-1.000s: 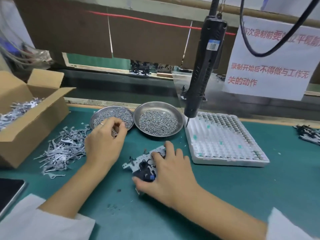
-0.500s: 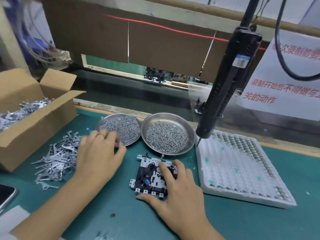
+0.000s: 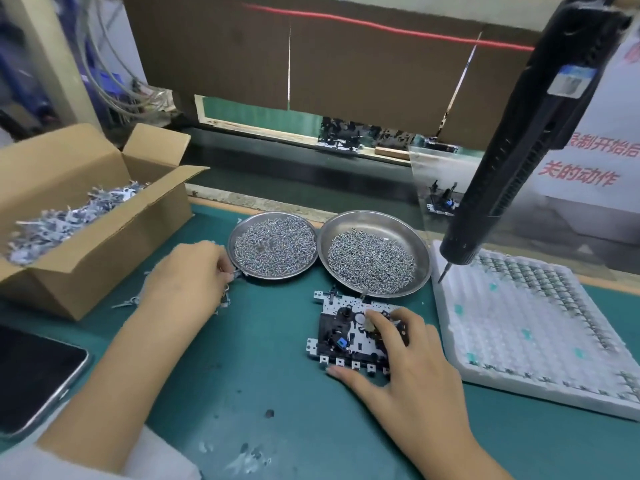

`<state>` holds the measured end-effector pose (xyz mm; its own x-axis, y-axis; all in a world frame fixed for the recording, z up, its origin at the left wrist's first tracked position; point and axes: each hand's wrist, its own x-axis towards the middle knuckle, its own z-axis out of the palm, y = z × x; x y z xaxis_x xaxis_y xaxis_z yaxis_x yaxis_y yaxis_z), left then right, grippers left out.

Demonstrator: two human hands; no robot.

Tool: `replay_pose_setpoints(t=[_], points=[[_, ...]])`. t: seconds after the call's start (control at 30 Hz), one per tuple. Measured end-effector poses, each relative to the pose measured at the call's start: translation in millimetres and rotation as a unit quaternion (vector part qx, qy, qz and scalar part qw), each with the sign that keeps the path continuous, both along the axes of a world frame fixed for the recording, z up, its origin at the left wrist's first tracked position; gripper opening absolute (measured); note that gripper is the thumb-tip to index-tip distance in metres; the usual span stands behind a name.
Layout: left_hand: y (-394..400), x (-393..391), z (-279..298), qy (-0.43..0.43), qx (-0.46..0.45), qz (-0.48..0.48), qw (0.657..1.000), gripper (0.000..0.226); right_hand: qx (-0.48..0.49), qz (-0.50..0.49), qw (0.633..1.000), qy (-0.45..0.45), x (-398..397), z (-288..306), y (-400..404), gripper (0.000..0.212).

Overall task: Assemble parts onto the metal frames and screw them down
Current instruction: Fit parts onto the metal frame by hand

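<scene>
A metal frame (image 3: 341, 327) with black parts and a small blue piece lies flat on the green mat, just in front of the right screw dish. My right hand (image 3: 401, 368) rests on its right half, fingers on top and thumb along its near edge. My left hand (image 3: 187, 282) is curled over a pile of small grey metal parts (image 3: 128, 301) left of the dishes and pinches one or more at its fingertips. Two round steel dishes (image 3: 237, 233) (image 3: 420, 247) hold several small screws. A black electric screwdriver (image 3: 519, 150) hangs at the right, tip down.
An open cardboard box (image 3: 104, 244) of metal parts stands at the left. A white foam tray (image 3: 519, 323) lies at the right, a phone (image 3: 31, 375) at the near left. Behind the mat runs a conveyor (image 3: 294, 174) carrying assemblies.
My left hand has moved left from the screw dish onto the pile of loose metal parts and curled its fingers. The frame was turned and laid square before the right dish; my right hand stays on it.
</scene>
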<state>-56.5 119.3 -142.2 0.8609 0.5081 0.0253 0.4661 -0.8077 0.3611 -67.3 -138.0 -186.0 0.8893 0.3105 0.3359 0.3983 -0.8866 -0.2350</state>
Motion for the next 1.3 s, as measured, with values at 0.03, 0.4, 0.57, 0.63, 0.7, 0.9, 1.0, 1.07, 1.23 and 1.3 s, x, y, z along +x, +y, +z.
replay_pose_setpoints(t=[0.03, 0.4, 0.57, 0.63, 0.7, 0.9, 1.0, 1.07, 1.23, 1.3], points=[[1, -2, 2, -0.015, 0.001, 0.008, 1.000, 0.014, 0.004, 0.005, 1.000, -0.010, 0, 0, -1, 0.077], [3, -5, 10, -0.129, -0.082, 0.040, 0.988, 0.013, 0.075, 0.023, 0.996, -0.050, 0, -4, -7, 0.066], [-26, -3, 3, -0.251, -0.043, 0.049, 0.966, 0.006, 0.173, 0.048, 0.983, -0.046, -1, -6, -11, 0.047], [-32, -1, -1, -0.222, -0.024, 0.031, 0.974, 0.006, 0.218, 0.074, 0.972, -0.051, -1, -7, -12, 0.040], [-37, -3, -4, -0.247, -0.041, -0.006, 0.968, 0.005, 0.259, 0.098, 0.959, -0.066, 0, -8, -11, 0.034], [-108, -30, -15, -0.344, -0.238, -0.268, 0.868, 0.008, 0.391, 0.162, 0.906, -0.001, 3, -1, -10, 0.025], [-123, -35, -27, -0.339, -0.373, -0.260, 0.824, 0.007, 0.497, 0.167, 0.845, 0.106, 5, 2, -8, 0.024], [-122, -35, -30, -0.330, -0.398, -0.245, 0.821, 0.007, 0.541, 0.160, 0.814, 0.138, 5, 3, -7, 0.023], [-114, -31, -29, -0.312, -0.335, -0.257, 0.851, 0.019, 0.459, 0.162, 0.867, 0.106, 10, 5, -11, 0.023], [-113, -30, -27, -0.315, -0.279, -0.275, 0.864, 0.029, 0.395, 0.175, 0.899, 0.065, 14, 8, -16, 0.022]])
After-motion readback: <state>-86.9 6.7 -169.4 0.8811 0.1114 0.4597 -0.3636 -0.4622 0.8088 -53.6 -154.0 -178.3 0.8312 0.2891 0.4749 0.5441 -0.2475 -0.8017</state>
